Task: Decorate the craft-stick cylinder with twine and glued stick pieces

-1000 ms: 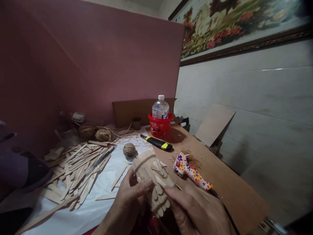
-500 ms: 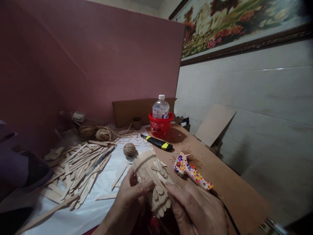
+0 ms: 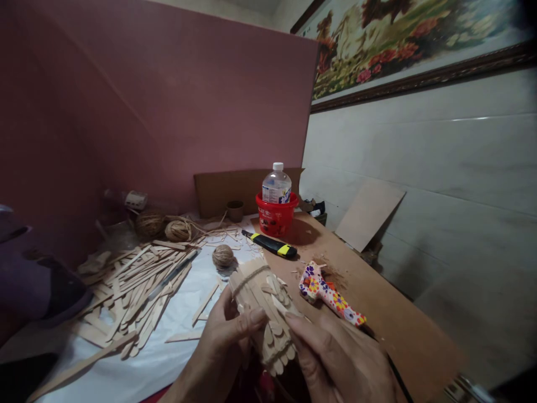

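A small craft piece of flat wooden sticks [image 3: 249,288], with twine around both ends and short stick pieces layered on its face, is tilted between my hands. My left hand [image 3: 226,336] grips its left side, thumb across the front. At its right side, my right hand [image 3: 335,355] has its fingers closed by a small pointed wood piece [image 3: 280,306] lying against the face. Just beyond the craft piece sits a ball of twine [image 3: 223,256]. A flower-patterned glue gun [image 3: 331,294] lies to the right of it.
A pile of wooden sticks [image 3: 142,285] covers white paper [image 3: 100,372] at the left. Farther back are a black and yellow cutter [image 3: 269,244], a red bucket [image 3: 276,218] holding a plastic bottle [image 3: 276,187], a small brown pot [image 3: 235,211] and more twine [image 3: 178,230].
The view has shifted very slightly. Both hands keep nearly the same hold and place around the craft piece.
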{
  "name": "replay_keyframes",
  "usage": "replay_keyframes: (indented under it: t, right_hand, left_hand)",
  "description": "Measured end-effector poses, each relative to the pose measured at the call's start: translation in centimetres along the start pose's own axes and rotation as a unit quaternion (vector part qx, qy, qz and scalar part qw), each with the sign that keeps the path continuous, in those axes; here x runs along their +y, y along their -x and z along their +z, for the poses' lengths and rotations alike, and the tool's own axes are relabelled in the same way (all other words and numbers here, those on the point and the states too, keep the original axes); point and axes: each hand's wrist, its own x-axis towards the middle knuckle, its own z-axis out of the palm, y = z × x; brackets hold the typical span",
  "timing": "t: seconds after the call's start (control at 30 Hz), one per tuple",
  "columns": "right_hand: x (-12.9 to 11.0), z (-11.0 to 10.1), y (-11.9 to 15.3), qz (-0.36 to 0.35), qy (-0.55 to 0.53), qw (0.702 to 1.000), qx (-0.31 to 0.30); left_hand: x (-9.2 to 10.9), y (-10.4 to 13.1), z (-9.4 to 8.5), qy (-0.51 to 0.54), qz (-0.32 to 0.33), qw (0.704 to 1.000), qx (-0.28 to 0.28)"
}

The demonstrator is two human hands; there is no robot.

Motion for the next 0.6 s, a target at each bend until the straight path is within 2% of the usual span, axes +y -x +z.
replay_keyframes:
  t: [0.13,0.37,0.6]
  right_hand:
    - [-0.27,0.25,-0.07,0.014,0.002,1.0,0.006]
    - [0.18,0.43,0.09,-0.009,-0.02,1.0,-0.007]
    - [-0.25,0.35,-0.21,0.014,-0.024,1.0,-0.006]
  left_hand:
    - [0.05,-0.06,0.07,-0.001,0.003,1.0,-0.01]
    - [0.06,-0.02,0.21,0.002,0.003,1.0,-0.011]
    - [0.03,0.07,0.21,0.003,0.009,1.0,-0.018]
